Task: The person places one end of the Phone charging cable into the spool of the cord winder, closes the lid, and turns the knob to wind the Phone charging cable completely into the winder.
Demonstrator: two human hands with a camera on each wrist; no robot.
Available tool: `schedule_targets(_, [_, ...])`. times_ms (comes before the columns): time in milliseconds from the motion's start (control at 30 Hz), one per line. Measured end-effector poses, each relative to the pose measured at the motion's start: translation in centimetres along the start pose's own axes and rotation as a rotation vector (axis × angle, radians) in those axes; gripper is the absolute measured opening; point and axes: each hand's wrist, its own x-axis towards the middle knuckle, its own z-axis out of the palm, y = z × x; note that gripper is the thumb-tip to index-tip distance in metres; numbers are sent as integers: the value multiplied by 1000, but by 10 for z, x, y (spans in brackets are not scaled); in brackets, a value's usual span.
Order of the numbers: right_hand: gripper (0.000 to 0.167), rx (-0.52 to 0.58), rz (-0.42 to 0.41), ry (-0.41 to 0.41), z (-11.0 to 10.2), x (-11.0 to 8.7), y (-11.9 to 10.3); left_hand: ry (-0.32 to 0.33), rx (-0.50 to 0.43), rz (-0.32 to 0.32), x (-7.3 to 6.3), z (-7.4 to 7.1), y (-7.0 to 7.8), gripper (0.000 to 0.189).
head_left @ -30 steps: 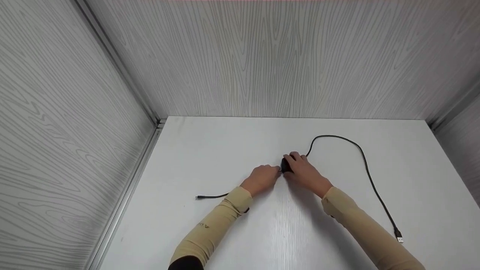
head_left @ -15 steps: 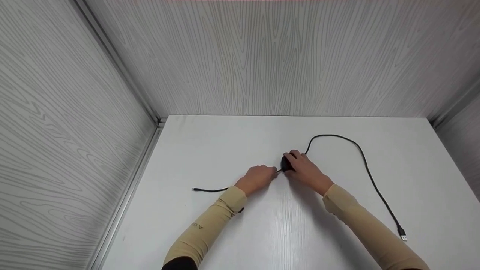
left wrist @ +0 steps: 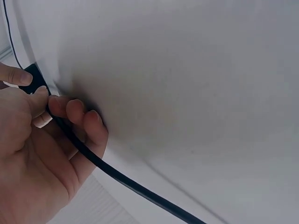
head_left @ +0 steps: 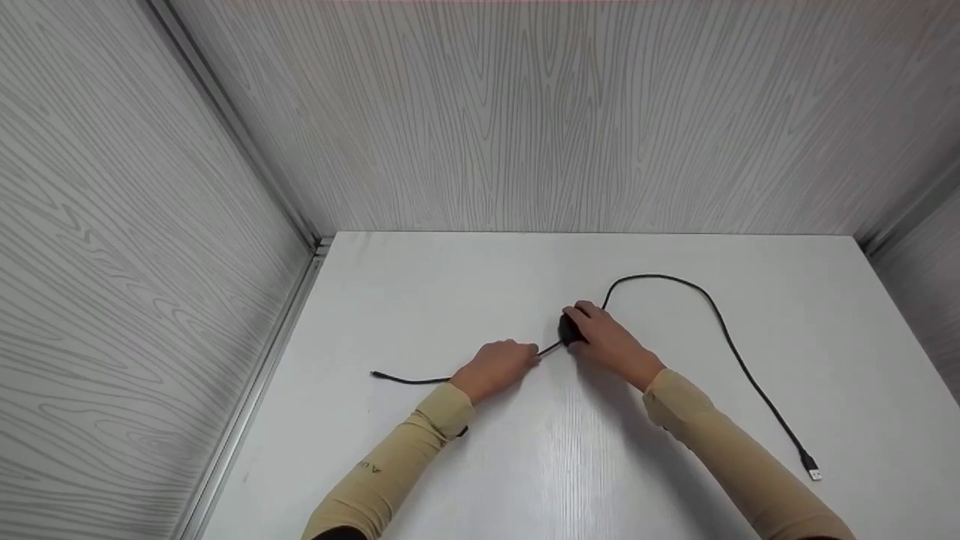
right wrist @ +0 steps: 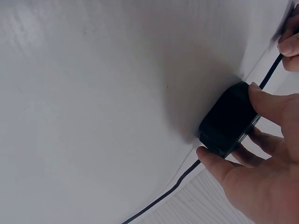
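A small black box with rounded corners (head_left: 568, 330) sits near the middle of the white table, and a black cable runs out of both its ends. My right hand (head_left: 611, 346) grips the box; in the right wrist view, thumb and fingers lie along the sides of the box (right wrist: 228, 119). To the left of it, my left hand (head_left: 496, 369) pinches the cable a short way from the box. The left wrist view has this cable (left wrist: 126, 179) passing between thumb and forefinger and across the curled fingers.
Toward the left lies the cable's small connector (head_left: 378, 374). On the right the cable (head_left: 720, 311) arcs across the table to a USB plug (head_left: 814, 474) near the front. Grey wood-grain walls (head_left: 525, 135) rise behind and at both sides.
My left hand has moved left and nearer to me, and a longer stretch of cable shows between it and the box. The small connector has shifted left. My right hand stays on the box.
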Motion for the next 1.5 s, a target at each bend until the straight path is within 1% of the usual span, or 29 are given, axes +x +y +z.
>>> schedule_targets(200, [63, 9, -6, -8, -1, 0, 1, -17, 3, -10, -15, 1, -6, 28])
schedule_targets(567, [64, 25, 0, -11, -5, -2, 3, -19, -4, -19, -29, 4, -13, 27])
schedule_targets(733, [64, 27, -3, -5, -4, -4, 5, -28, -14, -24, -38, 6, -16, 26])
schedule_targets(867, [65, 49, 1, -20, -2, -5, 3, -35, -17, -22, -46, 6, -18, 27])
schedule_targets(1000, [66, 68, 4, -31, -2, -4, 2, -35, -14, -22, -50, 5, -19, 27])
schedule_targets(1200, [66, 83, 15, -35, -3, -2, 0, -38, -10, -24, -53, 4, -19, 27])
schedule_targets(1367, [66, 69, 3, -34, -3, -2, -2, -40, -26, -31, -57, 7, -21, 27])
schedule_targets(1500, [66, 80, 1, -34, -4, -3, 0, -40, -42, -56, -63, 8, -23, 26])
